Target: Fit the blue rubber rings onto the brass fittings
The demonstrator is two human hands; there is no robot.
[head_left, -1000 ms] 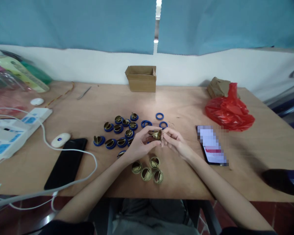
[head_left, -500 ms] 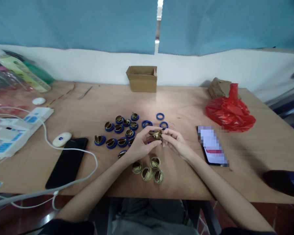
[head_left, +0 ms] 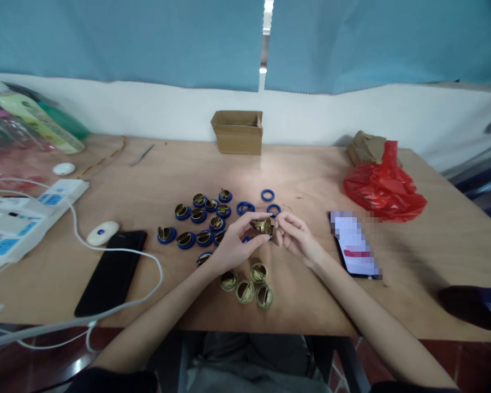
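My left hand [head_left: 238, 240] is closed around a brass-coloured round fitting [head_left: 262, 226], held on its side with thumb and fingers. Just to its right is my right hand [head_left: 297, 234], its fingertips pinched together close to the fitting's end; what they hold, if anything, is hidden. Several similar fittings seated in blue rings [head_left: 198, 214] stand left of my hands. Nearer to me lie several brass-coloured fittings without blue rings [head_left: 245, 291]. Beyond my hands are loose blue rings [head_left: 267, 190], some partly overlapping, and a thin clear ring [head_left: 286, 208].
An open cardboard box [head_left: 240, 137] stands at the back. On the right are a lit phone [head_left: 355, 245], a red plastic bag [head_left: 387, 188] and a dark bottle [head_left: 470, 305]. To the left are a black phone [head_left: 112, 273], white cables and a power strip [head_left: 61, 194].
My right hand has drawn slightly right, off the fitting's end, with its fingers more curled. My left hand keeps the fitting in nearly the same place.
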